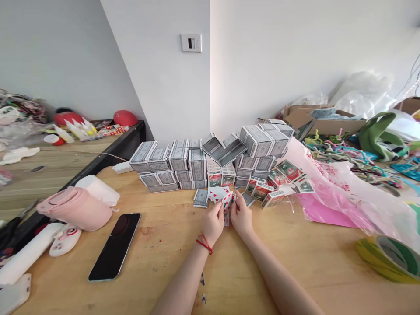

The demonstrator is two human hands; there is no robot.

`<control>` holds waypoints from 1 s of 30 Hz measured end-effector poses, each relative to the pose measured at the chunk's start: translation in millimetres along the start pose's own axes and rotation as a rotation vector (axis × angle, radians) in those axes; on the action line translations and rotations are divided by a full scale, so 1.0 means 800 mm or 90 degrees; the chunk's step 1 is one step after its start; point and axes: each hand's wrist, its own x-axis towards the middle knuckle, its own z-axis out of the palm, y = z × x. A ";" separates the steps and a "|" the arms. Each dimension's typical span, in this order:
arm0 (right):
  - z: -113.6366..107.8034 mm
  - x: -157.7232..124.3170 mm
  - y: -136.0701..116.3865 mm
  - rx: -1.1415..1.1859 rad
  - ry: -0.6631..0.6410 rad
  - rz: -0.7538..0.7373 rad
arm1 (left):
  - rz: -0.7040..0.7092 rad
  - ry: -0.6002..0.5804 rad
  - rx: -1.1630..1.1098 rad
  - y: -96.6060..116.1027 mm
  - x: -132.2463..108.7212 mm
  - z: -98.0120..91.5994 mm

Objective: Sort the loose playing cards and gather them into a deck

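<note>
Both of my hands meet at the middle of the table over some playing cards (227,200). My left hand (213,223), with a red string at the wrist, pinches cards showing red pips. Opposite it, my right hand (242,215) has its fingers closed on the cards' right side. More cards lie face up just behind my fingers, and a face-down grey card stack (201,198) rests to the left. Behind these stand box-like blocks made of folded grey-backed cards (150,157), piled in rows. Red and green card boxes (262,190) lie to the right of my right hand.
A phone (114,247), a pink cup (77,208) and a white computer mouse (65,239) lie on the left. To the right are pink plastic film (341,188) and a yellow-green tape roll (389,258). An open cardboard box (324,124) stands at the back right.
</note>
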 end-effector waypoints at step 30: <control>-0.003 0.000 0.000 0.082 0.070 0.078 | 0.124 -0.039 0.074 0.006 -0.008 0.004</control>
